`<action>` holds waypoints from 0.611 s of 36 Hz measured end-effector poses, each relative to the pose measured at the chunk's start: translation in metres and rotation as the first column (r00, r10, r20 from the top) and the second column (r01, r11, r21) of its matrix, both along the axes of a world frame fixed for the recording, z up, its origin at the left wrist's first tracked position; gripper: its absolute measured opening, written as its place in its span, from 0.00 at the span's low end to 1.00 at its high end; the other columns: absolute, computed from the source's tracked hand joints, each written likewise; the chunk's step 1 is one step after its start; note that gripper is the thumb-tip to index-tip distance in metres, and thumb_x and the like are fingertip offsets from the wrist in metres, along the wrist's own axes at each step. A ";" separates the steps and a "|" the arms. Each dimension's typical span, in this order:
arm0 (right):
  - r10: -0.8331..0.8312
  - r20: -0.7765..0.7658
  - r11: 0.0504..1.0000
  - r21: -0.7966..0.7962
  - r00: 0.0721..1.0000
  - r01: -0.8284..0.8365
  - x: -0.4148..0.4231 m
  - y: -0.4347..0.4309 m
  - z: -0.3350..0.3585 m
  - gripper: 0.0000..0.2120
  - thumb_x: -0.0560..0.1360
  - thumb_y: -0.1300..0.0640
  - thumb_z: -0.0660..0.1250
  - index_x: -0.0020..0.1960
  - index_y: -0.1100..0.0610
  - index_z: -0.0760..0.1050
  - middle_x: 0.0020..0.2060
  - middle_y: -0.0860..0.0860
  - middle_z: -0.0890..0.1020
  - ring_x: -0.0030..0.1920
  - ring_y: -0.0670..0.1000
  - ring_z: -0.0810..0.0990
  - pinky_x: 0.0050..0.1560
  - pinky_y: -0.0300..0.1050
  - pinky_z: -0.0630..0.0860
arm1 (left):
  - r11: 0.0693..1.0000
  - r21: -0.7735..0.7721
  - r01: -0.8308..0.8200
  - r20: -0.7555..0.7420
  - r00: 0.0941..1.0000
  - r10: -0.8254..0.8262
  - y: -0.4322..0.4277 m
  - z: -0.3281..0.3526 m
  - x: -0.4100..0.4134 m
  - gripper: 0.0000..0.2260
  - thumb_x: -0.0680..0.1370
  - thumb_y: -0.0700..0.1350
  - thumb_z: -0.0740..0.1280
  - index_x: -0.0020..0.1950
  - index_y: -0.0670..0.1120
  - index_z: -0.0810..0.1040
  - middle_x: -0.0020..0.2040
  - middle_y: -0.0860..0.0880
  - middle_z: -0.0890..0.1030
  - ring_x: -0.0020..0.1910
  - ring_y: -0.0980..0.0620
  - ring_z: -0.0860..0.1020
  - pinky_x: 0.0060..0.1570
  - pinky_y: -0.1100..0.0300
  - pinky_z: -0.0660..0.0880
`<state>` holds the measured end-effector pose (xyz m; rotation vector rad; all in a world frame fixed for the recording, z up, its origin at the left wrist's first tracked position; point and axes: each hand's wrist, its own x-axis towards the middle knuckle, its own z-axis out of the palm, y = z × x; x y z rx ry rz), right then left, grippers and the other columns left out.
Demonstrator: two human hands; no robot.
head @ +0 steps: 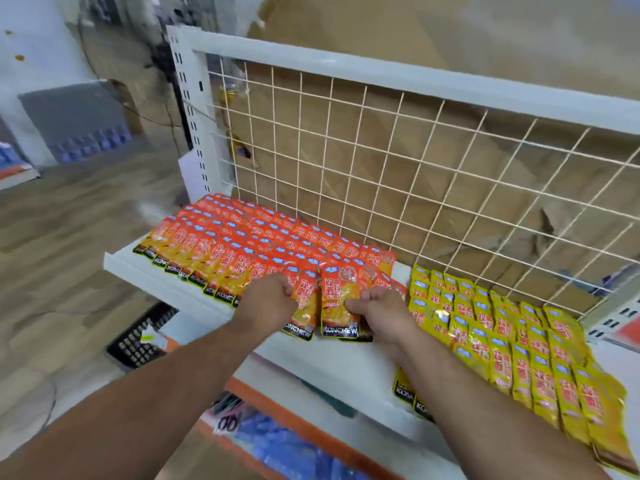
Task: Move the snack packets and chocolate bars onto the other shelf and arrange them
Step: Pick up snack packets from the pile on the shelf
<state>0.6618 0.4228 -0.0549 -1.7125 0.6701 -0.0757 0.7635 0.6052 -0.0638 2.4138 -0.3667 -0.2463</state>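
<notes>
Two hands meet at the front edge of the white metal shelf (332, 365): the left hand (273, 301) curls its fingers round one glossy orange foil snack packet (305, 308), and the right hand (384, 308) pinches the neighbouring orange packet (336, 303). Overlapping orange packet rows (242, 244) spread left of and behind the grip; yellow foil packets (502, 341) lie to its right.

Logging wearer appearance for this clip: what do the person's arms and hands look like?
The left forearm and right forearm are bare, no sleeves in view. The left hand and right hand wear no gloves; no watch, bracelet or ring shows.
</notes>
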 end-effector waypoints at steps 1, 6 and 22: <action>-0.015 0.001 1.000 -0.003 1.000 0.015 0.000 0.002 0.001 0.16 0.74 0.64 0.73 0.38 0.56 0.66 0.32 0.56 0.67 0.20 0.43 0.67 0.21 0.33 0.61 | 0.999 0.021 0.027 0.019 0.999 -0.028 0.001 -0.001 0.002 0.02 0.72 0.40 0.68 0.43 0.46 0.77 0.38 0.50 0.80 0.35 0.53 0.76 0.30 0.63 0.69; -0.095 -0.014 0.995 0.000 0.995 0.095 -0.002 0.017 0.000 0.20 0.75 0.65 0.72 0.35 0.54 0.63 0.29 0.49 0.67 0.20 0.43 0.66 0.21 0.33 0.63 | 0.980 0.126 0.152 0.078 0.984 -0.162 0.011 0.000 0.009 0.05 0.73 0.46 0.68 0.42 0.47 0.74 0.39 0.49 0.79 0.40 0.48 0.78 0.37 0.56 0.75; -0.298 -0.038 0.954 -0.033 0.954 0.297 -0.009 0.065 -0.002 0.19 0.75 0.65 0.72 0.34 0.54 0.65 0.34 0.62 0.74 0.19 0.47 0.68 0.20 0.36 0.63 | 0.923 0.167 0.347 0.373 0.844 -0.385 0.034 0.000 0.024 0.09 0.78 0.51 0.63 0.52 0.47 0.75 0.46 0.49 0.79 0.44 0.48 0.76 0.43 0.51 0.77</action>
